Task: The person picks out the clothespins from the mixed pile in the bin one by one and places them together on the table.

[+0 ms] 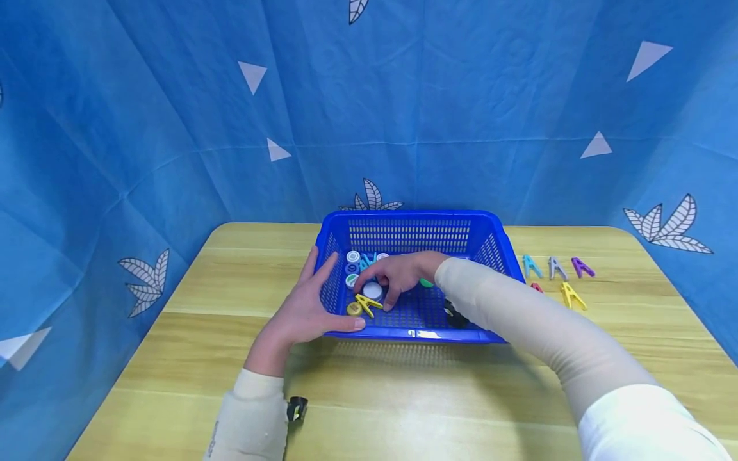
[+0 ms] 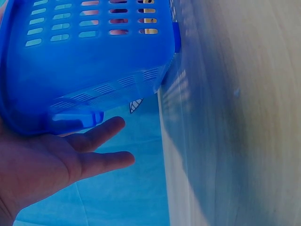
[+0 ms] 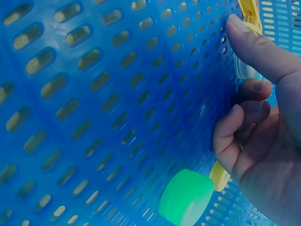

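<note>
The blue plastic basket (image 1: 426, 334) stands on the wooden table. My left hand (image 1: 302, 314) rests at its front left corner, thumb along the front rim and fingers spread by the left side. In the left wrist view, two straight fingers (image 2: 108, 160) extend past the basket's handle. My right hand (image 1: 400, 275) reaches inside, thumb and index finger apart on either side of a white bottle cap (image 1: 372, 291). Its index fingertip is right at a yellow clothespin (image 1: 369, 305); the other fingers (image 3: 228, 136) are curled in. A gold cap (image 1: 354, 309) lies beside the clothespin.
More caps, including a blue one (image 1: 352, 268) and a green one (image 3: 186, 197), lie in the basket with light blue clothespins (image 1: 366, 261). Right of the basket are light blue (image 1: 531, 265), grey (image 1: 557, 268), purple (image 1: 582, 267), red (image 1: 537, 287) and yellow (image 1: 573, 296) clothespins.
</note>
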The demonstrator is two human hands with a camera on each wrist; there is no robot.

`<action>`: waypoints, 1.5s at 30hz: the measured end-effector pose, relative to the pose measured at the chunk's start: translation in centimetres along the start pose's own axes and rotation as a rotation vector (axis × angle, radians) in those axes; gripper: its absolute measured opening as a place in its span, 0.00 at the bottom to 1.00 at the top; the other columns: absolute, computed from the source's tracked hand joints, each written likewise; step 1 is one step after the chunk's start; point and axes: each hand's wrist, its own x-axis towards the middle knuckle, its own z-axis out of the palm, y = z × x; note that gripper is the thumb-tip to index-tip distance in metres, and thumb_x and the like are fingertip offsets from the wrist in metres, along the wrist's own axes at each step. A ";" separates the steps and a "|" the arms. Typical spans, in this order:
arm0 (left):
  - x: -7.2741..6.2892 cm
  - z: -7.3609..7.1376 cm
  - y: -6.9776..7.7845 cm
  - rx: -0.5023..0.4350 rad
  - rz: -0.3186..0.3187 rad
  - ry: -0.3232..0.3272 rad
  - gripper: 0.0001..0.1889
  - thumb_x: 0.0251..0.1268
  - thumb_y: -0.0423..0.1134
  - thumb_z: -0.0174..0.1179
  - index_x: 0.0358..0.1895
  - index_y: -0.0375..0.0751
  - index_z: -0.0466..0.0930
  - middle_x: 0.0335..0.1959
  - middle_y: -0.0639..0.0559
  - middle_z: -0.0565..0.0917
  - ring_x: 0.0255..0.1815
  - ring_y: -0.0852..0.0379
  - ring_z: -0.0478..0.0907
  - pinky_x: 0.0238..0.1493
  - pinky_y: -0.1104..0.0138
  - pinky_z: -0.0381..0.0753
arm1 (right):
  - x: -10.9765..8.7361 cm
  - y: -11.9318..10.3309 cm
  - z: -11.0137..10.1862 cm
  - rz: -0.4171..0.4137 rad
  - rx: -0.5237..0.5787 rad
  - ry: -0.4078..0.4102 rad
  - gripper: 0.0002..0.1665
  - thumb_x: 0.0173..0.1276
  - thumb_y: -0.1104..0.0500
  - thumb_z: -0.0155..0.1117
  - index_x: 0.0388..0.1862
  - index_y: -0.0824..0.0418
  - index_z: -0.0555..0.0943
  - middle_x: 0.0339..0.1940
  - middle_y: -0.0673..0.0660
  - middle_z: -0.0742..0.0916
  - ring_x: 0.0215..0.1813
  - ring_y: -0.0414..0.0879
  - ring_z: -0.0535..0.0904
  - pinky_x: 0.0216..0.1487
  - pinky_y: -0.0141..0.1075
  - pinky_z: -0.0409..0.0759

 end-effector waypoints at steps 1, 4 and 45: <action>0.0 0.0 0.0 0.001 -0.001 0.000 0.70 0.33 0.70 0.78 0.82 0.60 0.44 0.82 0.56 0.29 0.79 0.36 0.43 0.66 0.37 0.60 | 0.0 0.0 0.0 0.004 -0.007 0.000 0.39 0.59 0.61 0.78 0.66 0.36 0.76 0.60 0.45 0.75 0.57 0.45 0.69 0.61 0.40 0.68; 0.0 0.0 0.0 0.004 -0.001 0.001 0.70 0.33 0.70 0.77 0.82 0.59 0.44 0.82 0.56 0.29 0.79 0.35 0.43 0.66 0.36 0.61 | 0.0 -0.1 0.1 0.020 -0.013 0.000 0.39 0.58 0.60 0.79 0.66 0.34 0.75 0.62 0.45 0.74 0.58 0.44 0.69 0.63 0.41 0.67; 0.1 -0.1 0.0 0.007 0.012 -0.010 0.69 0.35 0.69 0.78 0.82 0.59 0.43 0.81 0.57 0.28 0.79 0.37 0.41 0.67 0.37 0.60 | 0.6 -1.5 -0.1 -0.060 -0.077 0.033 0.41 0.49 0.65 0.83 0.62 0.40 0.81 0.58 0.39 0.79 0.56 0.41 0.73 0.61 0.37 0.72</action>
